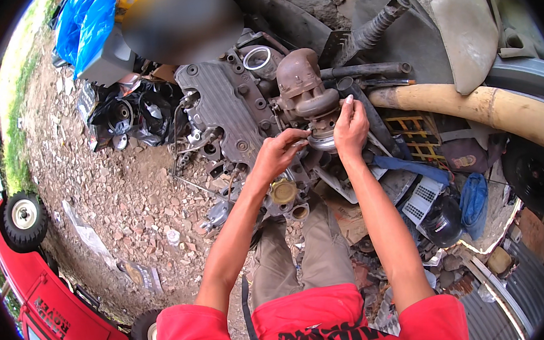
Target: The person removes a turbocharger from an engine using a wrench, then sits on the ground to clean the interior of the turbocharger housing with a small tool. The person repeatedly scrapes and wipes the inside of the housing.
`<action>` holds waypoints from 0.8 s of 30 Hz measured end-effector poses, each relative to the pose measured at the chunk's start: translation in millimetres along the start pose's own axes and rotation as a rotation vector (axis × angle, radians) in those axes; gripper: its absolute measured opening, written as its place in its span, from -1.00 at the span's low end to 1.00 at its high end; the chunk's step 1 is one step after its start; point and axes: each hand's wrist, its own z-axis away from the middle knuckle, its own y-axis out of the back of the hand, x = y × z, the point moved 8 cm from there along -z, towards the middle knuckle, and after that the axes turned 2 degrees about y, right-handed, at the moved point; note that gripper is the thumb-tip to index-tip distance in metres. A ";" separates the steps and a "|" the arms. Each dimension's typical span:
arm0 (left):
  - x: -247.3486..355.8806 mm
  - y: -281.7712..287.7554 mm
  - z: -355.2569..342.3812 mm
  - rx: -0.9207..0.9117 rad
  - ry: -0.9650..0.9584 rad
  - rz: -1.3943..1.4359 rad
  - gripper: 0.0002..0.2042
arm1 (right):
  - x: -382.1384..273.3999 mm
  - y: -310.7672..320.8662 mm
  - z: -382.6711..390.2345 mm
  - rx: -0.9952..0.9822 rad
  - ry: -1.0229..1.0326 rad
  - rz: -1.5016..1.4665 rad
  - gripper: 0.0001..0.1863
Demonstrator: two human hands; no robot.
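Note:
A rusty brown turbocharger [315, 102] stands at the right side of an engine, with a bright metal band low on it. My left hand [278, 153] is at its lower left, thumb and fingertips pinched together; whatever they hold is too small to make out. Against the turbocharger's right side, my right hand [352, 128] has its fingers closed along the housing, partly hidden by the hand itself. The engine's ribbed grey valve cover [225, 100] lies left of the turbocharger. Nearer to me is a brass-coloured round cap [283, 192] on the engine.
A thick bamboo pole [471, 106] runs to the right. Beside it lie a yellow crate [413, 136] and a blue cloth [474, 202]. Black plastic bags [146, 113] sit on the stony ground at left. A red vehicle [59, 302] stands at lower left. A blurred shape covers the top.

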 end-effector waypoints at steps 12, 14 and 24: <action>36.4 -30.6 -7.6 0.168 -0.408 -0.396 -0.74 | -0.9 1.1 -1.3 0.006 0.009 -0.023 -0.61; 39.5 -33.0 -6.1 0.175 -0.438 -0.415 -0.74 | -2.8 3.2 0.7 0.026 -0.013 -0.050 -0.62; 26.1 -27.1 8.1 0.323 -0.428 -0.267 -0.75 | 6.3 0.2 1.3 0.018 -0.036 -0.047 -0.63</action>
